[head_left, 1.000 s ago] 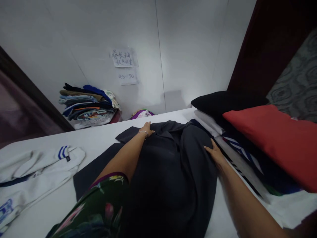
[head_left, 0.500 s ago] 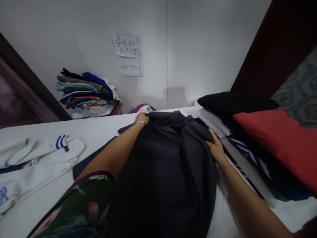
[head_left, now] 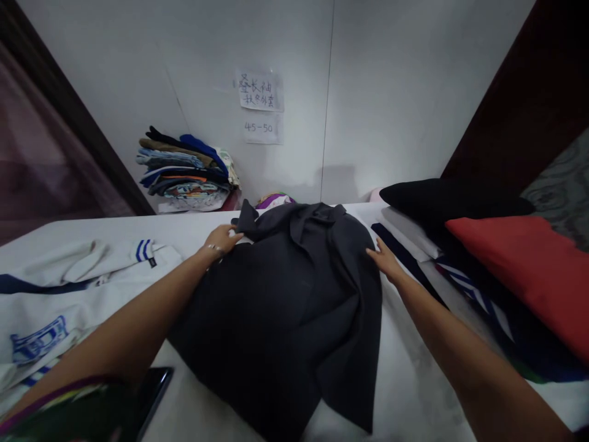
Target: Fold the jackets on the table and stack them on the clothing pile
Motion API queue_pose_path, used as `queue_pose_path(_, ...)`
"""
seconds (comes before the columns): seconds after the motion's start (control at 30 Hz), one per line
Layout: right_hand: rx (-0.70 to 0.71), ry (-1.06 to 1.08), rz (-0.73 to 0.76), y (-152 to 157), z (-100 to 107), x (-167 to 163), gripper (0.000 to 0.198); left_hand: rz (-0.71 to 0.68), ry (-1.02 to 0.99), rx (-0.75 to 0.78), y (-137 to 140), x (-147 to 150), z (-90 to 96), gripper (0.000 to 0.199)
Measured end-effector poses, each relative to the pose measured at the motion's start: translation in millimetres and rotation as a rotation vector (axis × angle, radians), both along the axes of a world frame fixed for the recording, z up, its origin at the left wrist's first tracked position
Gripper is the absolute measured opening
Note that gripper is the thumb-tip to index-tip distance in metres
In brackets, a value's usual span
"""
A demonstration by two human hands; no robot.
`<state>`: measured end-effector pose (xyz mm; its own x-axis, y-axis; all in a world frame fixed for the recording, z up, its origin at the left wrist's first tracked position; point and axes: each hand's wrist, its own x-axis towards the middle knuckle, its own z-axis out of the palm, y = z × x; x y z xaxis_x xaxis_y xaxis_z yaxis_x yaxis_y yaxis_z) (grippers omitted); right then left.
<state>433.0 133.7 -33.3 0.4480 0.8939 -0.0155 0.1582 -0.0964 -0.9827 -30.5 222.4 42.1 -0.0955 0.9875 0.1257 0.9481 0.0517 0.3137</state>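
Left of the dark garment (head_left: pixel 276 294), a white top (head_left: pixel 83 307) is cut off; right of it, red cloth (head_left: pixel 524 264) too; behind it, a purple bundle (head_left: pixel 269 201) is partly hidden

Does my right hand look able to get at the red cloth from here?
Likely yes: the right hand is at the edge of the dark garment, and the red cloth lies uncovered on the pile to the hand's right, with nothing tall between.

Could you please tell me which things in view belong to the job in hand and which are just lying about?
In hand:
dark garment, left hand and right hand at opposite sides
white table beneath it

Lying about:
white blue-striped garment
stacked clothes
red cloth
black cloth
paper notes on the wall
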Motion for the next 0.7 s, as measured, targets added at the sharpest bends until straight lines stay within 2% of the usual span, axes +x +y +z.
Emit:
queue_pose_path(0.13,-0.036,-0.016,0.092,-81,-25,-6,0.083,0.150,0.056,-0.117,-60,-60,-43.6,0.068)
queue_pose_path(0.2,-0.053,0.094,0.079,-122,-26,-17,0.088,0.214,0.027,-0.180,-77,-75,-55.2,0.076)
queue_pose_path(0.27,-0.089,0.256,0.080,-159,-23,-33,0.093,0.229,-0.009,-0.228,-86,-78,-58.3,0.075)
queue_pose_path(0.4,-0.137,0.502,0.166,-203,-15,-75,0.100,0.180,-0.172,-0.399,-97,-63,-43.5,0.050)
queue_pose_path(0.53,-0.106,0.462,0.250,-202,-11,-98,0.097,0.116,-0.631,-0.714,-126,-39,-18.3,0.040)
queue_pose_path(0.6,-0.142,0.388,0.290,-194,-3,-89,0.087,0.094,-0.764,-0.793,-145,-30,-4.7,0.038)
queue_pose_path(0.7,-0.121,0.293,0.247,-188,20,-38,0.074,0.125,-0.813,-0.720,-172,-23,16.9,0.036)
